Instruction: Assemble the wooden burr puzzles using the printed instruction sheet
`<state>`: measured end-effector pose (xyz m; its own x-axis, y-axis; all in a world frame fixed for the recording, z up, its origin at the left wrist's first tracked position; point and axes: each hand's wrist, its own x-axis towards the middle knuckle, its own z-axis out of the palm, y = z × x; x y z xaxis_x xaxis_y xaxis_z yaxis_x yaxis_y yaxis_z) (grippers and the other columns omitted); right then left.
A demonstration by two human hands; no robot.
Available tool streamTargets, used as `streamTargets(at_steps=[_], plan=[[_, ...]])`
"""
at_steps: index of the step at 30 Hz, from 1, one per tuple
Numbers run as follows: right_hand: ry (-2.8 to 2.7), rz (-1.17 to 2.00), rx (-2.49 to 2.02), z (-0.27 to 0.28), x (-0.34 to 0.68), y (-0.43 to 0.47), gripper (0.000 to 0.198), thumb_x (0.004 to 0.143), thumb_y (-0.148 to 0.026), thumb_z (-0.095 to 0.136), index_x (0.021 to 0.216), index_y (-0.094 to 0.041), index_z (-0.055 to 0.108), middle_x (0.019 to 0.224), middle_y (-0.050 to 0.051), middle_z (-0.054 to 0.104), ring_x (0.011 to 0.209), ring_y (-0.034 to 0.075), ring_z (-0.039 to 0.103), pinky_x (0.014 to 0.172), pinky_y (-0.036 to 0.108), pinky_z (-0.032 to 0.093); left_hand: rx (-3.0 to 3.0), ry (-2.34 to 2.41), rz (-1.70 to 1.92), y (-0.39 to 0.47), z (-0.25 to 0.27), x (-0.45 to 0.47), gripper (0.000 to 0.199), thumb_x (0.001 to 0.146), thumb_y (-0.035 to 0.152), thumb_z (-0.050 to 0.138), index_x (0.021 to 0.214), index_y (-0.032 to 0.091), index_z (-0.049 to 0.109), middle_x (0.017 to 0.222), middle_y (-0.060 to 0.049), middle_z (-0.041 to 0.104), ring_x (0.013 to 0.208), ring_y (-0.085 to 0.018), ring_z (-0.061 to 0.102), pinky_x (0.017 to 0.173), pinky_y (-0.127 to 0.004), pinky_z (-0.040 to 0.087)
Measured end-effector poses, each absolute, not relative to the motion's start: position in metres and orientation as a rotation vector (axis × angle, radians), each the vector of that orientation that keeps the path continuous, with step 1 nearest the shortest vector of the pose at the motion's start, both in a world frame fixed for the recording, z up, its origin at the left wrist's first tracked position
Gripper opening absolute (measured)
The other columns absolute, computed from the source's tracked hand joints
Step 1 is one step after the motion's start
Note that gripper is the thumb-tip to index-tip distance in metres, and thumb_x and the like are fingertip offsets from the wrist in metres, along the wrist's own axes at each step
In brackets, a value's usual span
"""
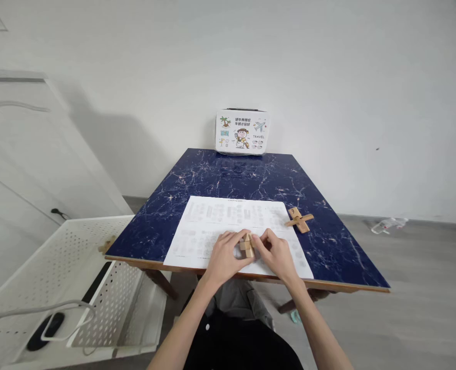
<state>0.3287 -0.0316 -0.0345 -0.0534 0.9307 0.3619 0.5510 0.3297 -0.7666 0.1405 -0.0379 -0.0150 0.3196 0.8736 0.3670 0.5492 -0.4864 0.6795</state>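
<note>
Between my hands, near the front edge of the table, is a small wooden block puzzle [247, 246] made of interlocking pieces. My left hand [225, 257] closes on its left side with thumb and fingers. From the right, my right hand [274, 252] pinches its upper right part. Fingers hide some of the puzzle. Under both hands lies a white printed sheet [197, 218] with rows of faint diagrams, too small to read. To the right, at the sheet's edge, two wooden puzzle pieces [300, 221] lie crossed, one with a dark mark.
The blue marbled table [243, 177] carries a white case [242, 132] with cartoon prints against the wall. At lower left stands a white perforated basket [58, 236] with a cable and a black object [45, 331]. Clear plastic [390, 224] lies on the floor at right.
</note>
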Motion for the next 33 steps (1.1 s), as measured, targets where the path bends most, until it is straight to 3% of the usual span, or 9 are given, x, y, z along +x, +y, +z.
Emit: streamTargets(at_steps=[4, 13, 21, 33], plan=[[-1.752, 0.497, -1.364, -0.031, 0.3268, -0.032, 0.044, 0.101, -0.054, 0.051, 0.07, -0.024, 0.041, 0.055, -0.005, 0.046, 0.051, 0.014, 0.047, 0.059, 0.028, 0.033, 2.147, 1.244, 1.007, -0.038, -0.0152, 0.1399, 0.068, 0.077, 0.018, 0.084, 0.139, 0.028, 0.06, 0.123, -0.004, 0.073, 0.112, -0.028, 0.063, 0.102, -0.043, 0.048], [-1.732, 0.69, -1.278, -0.026, 0.3287, -0.034, 0.04, 0.1, -0.053, 0.054, 0.075, -0.023, 0.049, 0.061, -0.004, 0.053, 0.056, 0.014, 0.049, 0.059, 0.027, 0.037, 1.998, 1.225, 1.038, -0.0394, -0.0155, 0.1361, 0.069, 0.078, 0.025, 0.087, 0.141, 0.031, 0.06, 0.121, -0.004, 0.07, 0.112, -0.026, 0.063, 0.099, -0.039, 0.051], [-1.776, 0.664, -1.288, -0.0277, 0.3292, -0.0337, 0.042, 0.102, -0.05, 0.051, 0.071, -0.023, 0.048, 0.059, -0.005, 0.048, 0.055, 0.013, 0.044, 0.06, 0.027, 0.035, 2.014, 1.203, 1.092, -0.0391, -0.0169, 0.1358, 0.07, 0.077, 0.015, 0.084, 0.141, 0.031, 0.061, 0.122, -0.004, 0.07, 0.115, -0.026, 0.061, 0.103, -0.04, 0.05], [-1.75, 0.674, -1.272, -0.0278, 0.3288, -0.0341, 0.041, 0.101, -0.051, 0.053, 0.072, -0.022, 0.049, 0.06, -0.005, 0.048, 0.056, 0.013, 0.044, 0.06, 0.026, 0.035, 1.994, 1.193, 1.072, -0.0386, -0.0171, 0.1353, 0.07, 0.079, 0.017, 0.084, 0.142, 0.034, 0.059, 0.129, -0.003, 0.068, 0.121, -0.026, 0.061, 0.106, -0.041, 0.049]])
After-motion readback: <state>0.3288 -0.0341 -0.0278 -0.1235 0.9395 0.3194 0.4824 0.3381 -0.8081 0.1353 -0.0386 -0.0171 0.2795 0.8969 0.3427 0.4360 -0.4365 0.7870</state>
